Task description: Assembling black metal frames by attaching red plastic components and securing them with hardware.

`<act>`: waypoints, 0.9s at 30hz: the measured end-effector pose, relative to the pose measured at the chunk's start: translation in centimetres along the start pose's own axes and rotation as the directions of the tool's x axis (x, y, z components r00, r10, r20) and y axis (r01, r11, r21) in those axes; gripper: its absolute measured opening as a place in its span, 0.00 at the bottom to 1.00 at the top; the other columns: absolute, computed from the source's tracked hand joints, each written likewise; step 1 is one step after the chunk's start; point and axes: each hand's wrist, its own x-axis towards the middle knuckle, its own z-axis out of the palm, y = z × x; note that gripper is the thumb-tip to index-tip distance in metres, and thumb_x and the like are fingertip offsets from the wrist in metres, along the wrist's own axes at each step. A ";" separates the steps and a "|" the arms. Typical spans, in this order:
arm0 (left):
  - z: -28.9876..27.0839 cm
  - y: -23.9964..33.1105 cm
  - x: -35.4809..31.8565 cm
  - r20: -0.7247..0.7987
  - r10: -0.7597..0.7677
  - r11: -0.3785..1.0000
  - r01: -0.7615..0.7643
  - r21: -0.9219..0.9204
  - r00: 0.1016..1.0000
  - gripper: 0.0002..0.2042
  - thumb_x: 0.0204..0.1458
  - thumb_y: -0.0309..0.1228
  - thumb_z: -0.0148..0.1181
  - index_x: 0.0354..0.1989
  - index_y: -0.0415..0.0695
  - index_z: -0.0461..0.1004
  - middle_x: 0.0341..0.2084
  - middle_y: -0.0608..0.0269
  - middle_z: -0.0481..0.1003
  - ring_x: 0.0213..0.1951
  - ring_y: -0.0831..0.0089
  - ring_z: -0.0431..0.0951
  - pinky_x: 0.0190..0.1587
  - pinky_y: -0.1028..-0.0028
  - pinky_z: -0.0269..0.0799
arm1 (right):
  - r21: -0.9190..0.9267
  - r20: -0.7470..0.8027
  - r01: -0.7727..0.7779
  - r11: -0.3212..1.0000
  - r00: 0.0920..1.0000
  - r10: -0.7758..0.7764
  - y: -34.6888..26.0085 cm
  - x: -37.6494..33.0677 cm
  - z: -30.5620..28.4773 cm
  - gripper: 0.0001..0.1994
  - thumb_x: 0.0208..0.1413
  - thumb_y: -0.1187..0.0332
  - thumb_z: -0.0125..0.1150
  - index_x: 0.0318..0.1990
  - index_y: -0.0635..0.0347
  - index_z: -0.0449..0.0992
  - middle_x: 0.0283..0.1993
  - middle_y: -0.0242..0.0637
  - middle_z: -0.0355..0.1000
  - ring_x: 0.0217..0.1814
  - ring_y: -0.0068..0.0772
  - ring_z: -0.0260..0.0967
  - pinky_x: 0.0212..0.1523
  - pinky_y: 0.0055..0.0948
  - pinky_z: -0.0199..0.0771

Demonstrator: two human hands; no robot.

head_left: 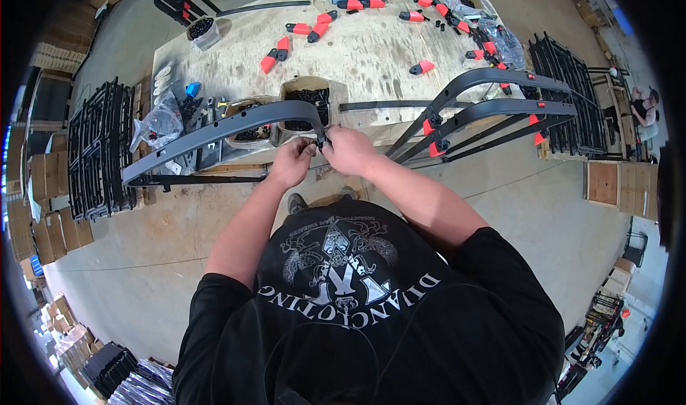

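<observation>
A dark grey curved metal frame (229, 125) lies across the near left edge of the table, its bent end pointing down toward me. My right hand (347, 150) closes its fingers around that bent end. Just left of it, my left hand (291, 163) is pinched close against the same end; whatever is between its fingertips is too small and hidden to name. Behind the frame stand a box of small black parts (306, 105) and another box of mixed small parts (250, 135).
Two similar curved frames (493, 83) with red clips rest at the table's right. Red-and-black pieces (421, 67) are scattered over the plywood table (236, 62). A plastic bag (158, 122) and tools lie at left. Stacked black frames (103, 151) stand on both sides.
</observation>
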 end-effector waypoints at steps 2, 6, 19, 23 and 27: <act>0.4 -0.8 0.5 -0.013 -0.022 0.999 0.022 -0.023 1.000 0.12 0.67 0.35 0.53 0.44 0.37 0.74 0.26 0.66 0.73 0.25 0.79 0.70 0.30 0.75 0.69 | -0.008 -0.024 0.013 1.000 1.000 -0.013 0.0 0.1 0.1 0.14 0.59 0.63 0.56 0.41 0.67 0.74 0.38 0.55 0.77 0.42 0.58 0.77 0.45 0.52 0.76; 1.5 -3.1 1.8 -0.041 -0.136 0.962 0.123 -0.242 0.990 0.14 0.69 0.38 0.48 0.35 0.43 0.72 0.19 0.71 0.65 0.19 0.80 0.61 0.22 0.75 0.59 | -0.013 -0.001 0.020 1.000 1.000 -0.020 -0.5 0.1 -0.1 0.14 0.58 0.63 0.57 0.42 0.67 0.74 0.39 0.55 0.77 0.43 0.58 0.76 0.46 0.52 0.76; -0.6 2.8 1.9 0.540 -0.444 0.365 0.695 -0.620 0.715 0.18 0.69 0.41 0.40 0.24 0.53 0.57 0.17 0.77 0.50 0.18 0.81 0.47 0.19 0.77 0.45 | -0.020 0.030 -0.013 1.000 0.999 0.014 -0.6 0.0 -0.6 0.14 0.58 0.63 0.57 0.43 0.68 0.73 0.40 0.56 0.77 0.45 0.58 0.76 0.47 0.52 0.76; -0.3 1.7 1.6 0.412 -0.389 0.557 0.566 -0.607 0.824 0.13 0.67 0.36 0.44 0.29 0.49 0.65 0.18 0.75 0.57 0.19 0.79 0.55 0.23 0.75 0.56 | 0.001 0.029 -0.015 1.000 0.999 0.015 -0.5 -0.1 -0.5 0.14 0.58 0.63 0.57 0.43 0.67 0.73 0.40 0.56 0.77 0.45 0.58 0.76 0.47 0.51 0.76; -0.3 1.2 1.3 0.151 -0.279 0.839 0.317 -0.443 0.948 0.03 0.64 0.26 0.52 0.37 0.43 0.71 0.25 0.69 0.69 0.26 0.77 0.67 0.31 0.74 0.68 | 0.005 0.017 -0.013 1.000 1.000 0.013 -0.3 0.0 -0.3 0.14 0.58 0.63 0.57 0.43 0.67 0.73 0.40 0.56 0.77 0.45 0.58 0.76 0.47 0.52 0.76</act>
